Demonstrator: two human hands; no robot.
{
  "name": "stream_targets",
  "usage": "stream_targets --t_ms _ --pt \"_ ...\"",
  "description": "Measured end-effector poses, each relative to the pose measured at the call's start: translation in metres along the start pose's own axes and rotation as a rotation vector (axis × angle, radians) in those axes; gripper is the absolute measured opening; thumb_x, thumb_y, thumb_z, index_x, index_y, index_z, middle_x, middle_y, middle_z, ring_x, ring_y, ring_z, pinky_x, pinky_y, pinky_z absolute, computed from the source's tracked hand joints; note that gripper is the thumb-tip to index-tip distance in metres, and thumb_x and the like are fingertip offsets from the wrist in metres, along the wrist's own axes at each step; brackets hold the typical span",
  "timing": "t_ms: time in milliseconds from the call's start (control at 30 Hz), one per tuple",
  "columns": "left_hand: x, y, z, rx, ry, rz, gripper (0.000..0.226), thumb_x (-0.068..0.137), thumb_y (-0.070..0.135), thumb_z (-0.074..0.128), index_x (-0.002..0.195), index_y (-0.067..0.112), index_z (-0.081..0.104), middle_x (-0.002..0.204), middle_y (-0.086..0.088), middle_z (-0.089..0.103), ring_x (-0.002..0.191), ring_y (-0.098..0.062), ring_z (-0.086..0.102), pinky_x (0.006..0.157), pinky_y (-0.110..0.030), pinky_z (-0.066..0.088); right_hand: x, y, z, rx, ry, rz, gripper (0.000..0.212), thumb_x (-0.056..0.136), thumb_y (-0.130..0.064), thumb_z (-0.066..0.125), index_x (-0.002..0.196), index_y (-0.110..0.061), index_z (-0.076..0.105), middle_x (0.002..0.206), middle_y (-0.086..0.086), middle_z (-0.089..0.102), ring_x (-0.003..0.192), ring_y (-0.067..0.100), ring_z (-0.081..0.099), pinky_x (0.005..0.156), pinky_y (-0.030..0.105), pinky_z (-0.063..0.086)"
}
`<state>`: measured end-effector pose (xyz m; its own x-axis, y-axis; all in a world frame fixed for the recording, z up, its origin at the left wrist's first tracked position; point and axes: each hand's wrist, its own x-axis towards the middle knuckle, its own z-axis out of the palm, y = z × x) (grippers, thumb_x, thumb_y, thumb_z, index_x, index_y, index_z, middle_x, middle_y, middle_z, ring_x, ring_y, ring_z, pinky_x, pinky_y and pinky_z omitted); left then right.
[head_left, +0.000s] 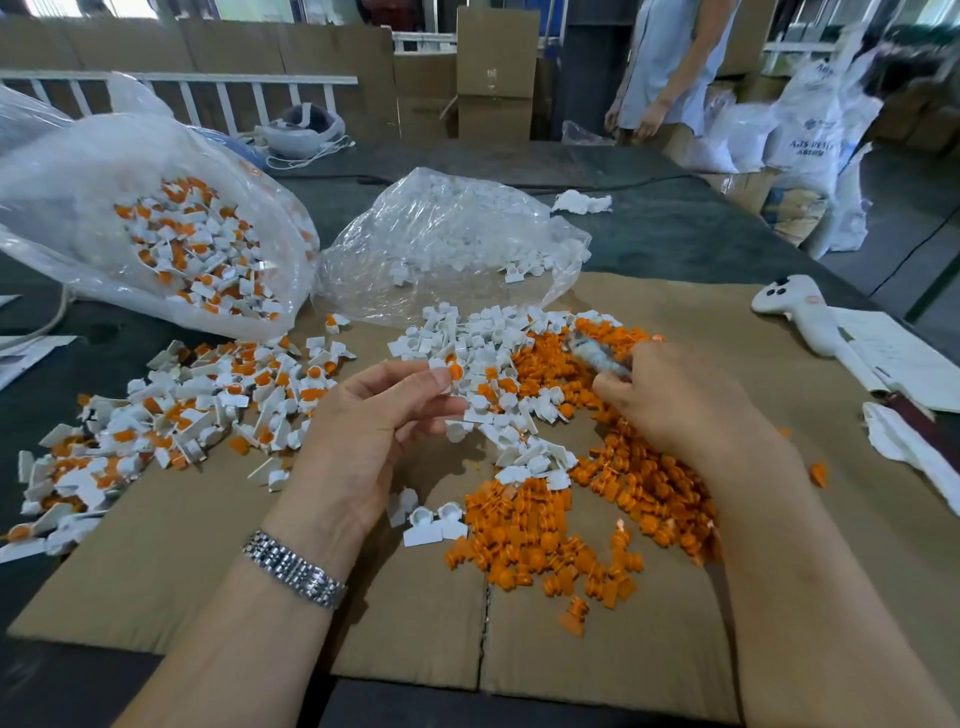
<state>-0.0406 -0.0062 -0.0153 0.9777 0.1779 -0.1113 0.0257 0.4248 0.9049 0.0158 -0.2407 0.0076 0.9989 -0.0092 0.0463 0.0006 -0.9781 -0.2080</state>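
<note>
My left hand pinches a white cap with an orange plug over the loose pile mid-counter. My right hand, curled round a blurred stick, sits just right of the cap, and the stick slants toward the counter's far left.

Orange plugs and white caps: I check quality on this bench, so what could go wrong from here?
The orange plugs and white caps overlap on the cardboard, so loose parts might drift into the assembled pile nearby. The left hand pinches its plugged cap by the fingertips only, so it could slip. The right hand grips a blurred tool near those fingers and might poke them.
</note>
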Motion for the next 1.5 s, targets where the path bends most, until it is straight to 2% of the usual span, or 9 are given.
stream_targets --t_ms 200,267,367,500,733,833,1100,1300,1500 --pt "0.001 -0.001 -0.003 -0.07 0.022 0.027 0.028 0.068 0.017 0.084 0.093 0.011 0.074 0.087 -0.008 0.077 0.078 -0.018 0.076 0.054 -0.019 0.053 -0.013 -0.017 -0.033 0.343 -0.147 -0.212 0.022 0.099 -0.03 0.055 0.093 -0.012 0.066 0.073 0.004 0.064 0.052 0.006 0.056 0.046 0.022 0.042" --pt "0.002 -0.001 -0.004 -0.094 0.018 0.036 0.021 0.069 0.017 0.084 0.088 0.015 0.076 0.089 -0.008 0.077 0.079 -0.018 0.076 0.053 -0.018 0.053 -0.02 -0.029 -0.037 0.393 -0.314 -0.294 0.02 0.102 -0.025 0.053 0.097 -0.011 0.066 0.082 0.007 0.07 0.061 0.005 0.067 0.052 0.019 0.05" --pt "0.002 0.0 -0.003 -0.112 0.015 0.065 0.018 0.07 0.017 0.083 0.085 0.016 0.074 0.088 -0.008 0.078 0.077 -0.018 0.076 0.053 -0.018 0.053 -0.027 -0.047 -0.035 0.401 -0.428 -0.347 0.021 0.102 -0.019 0.051 0.098 -0.004 0.066 0.091 0.014 0.071 0.081 0.024 0.071 0.068 0.034 0.057" --pt "0.001 0.0 -0.004 -0.09 0.021 0.099 0.023 0.072 0.018 0.082 0.092 0.014 0.071 0.086 -0.004 0.077 0.078 -0.016 0.076 0.055 -0.018 0.053 -0.03 -0.063 -0.035 0.387 -0.47 -0.384 0.025 0.104 -0.022 0.048 0.096 -0.008 0.068 0.086 0.003 0.07 0.074 0.016 0.064 0.063 0.025 0.05" --pt "0.002 -0.001 -0.004 -0.035 0.075 0.153 0.011 0.084 0.011 0.078 0.09 0.012 0.068 0.087 -0.008 0.076 0.075 -0.017 0.075 0.053 -0.018 0.051 -0.035 -0.073 -0.032 0.327 -0.458 -0.411 0.035 0.106 -0.035 0.047 0.087 -0.01 0.063 0.069 -0.001 0.061 0.065 0.013 0.056 0.063 0.031 0.046" --pt "0.001 -0.002 -0.005 -0.012 0.091 0.149 0.008 0.087 0.01 0.077 0.088 0.012 0.069 0.088 -0.011 0.077 0.076 -0.018 0.076 0.054 -0.019 0.052 -0.038 -0.077 -0.025 0.305 -0.431 -0.413 0.032 0.106 -0.041 0.044 0.087 -0.017 0.055 0.081 0.007 0.064 0.069 0.016 0.057 0.068 0.04 0.052" --pt "0.0 -0.001 -0.007 -0.003 0.124 0.126 0.007 0.088 0.004 0.075 0.085 0.008 0.07 0.08 -0.009 0.076 0.072 -0.016 0.075 0.056 -0.018 0.055 -0.038 -0.082 0.001 0.298 -0.272 -0.409 0.032 0.104 -0.044 0.047 0.079 -0.024 0.048 0.072 -0.002 0.052 0.057 0.009 0.048 0.049 0.021 0.031" --pt "0.002 -0.004 -0.004 -0.004 0.128 0.157 0.007 0.091 0.007 0.073 0.085 0.009 0.07 0.077 -0.008 0.074 0.071 -0.015 0.074 0.057 -0.019 0.055 -0.038 -0.083 -0.002 0.313 -0.253 -0.425 0.041 0.102 -0.052 0.045 0.079 -0.019 0.054 0.069 0.002 0.059 0.059 0.015 0.058 0.051 0.031 0.042" --pt "0.003 -0.001 -0.008 0.054 0.159 0.199 0.006 0.096 0.013 0.07 0.095 0.007 0.072 0.085 -0.011 0.072 0.075 -0.018 0.074 0.055 -0.018 0.053 -0.038 -0.066 -0.031 0.408 -0.368 -0.32 0.058 0.1 -0.06 0.04 0.082 -0.011 0.065 0.079 0.01 0.073 0.072 0.025 0.07 0.074 0.042 0.057"
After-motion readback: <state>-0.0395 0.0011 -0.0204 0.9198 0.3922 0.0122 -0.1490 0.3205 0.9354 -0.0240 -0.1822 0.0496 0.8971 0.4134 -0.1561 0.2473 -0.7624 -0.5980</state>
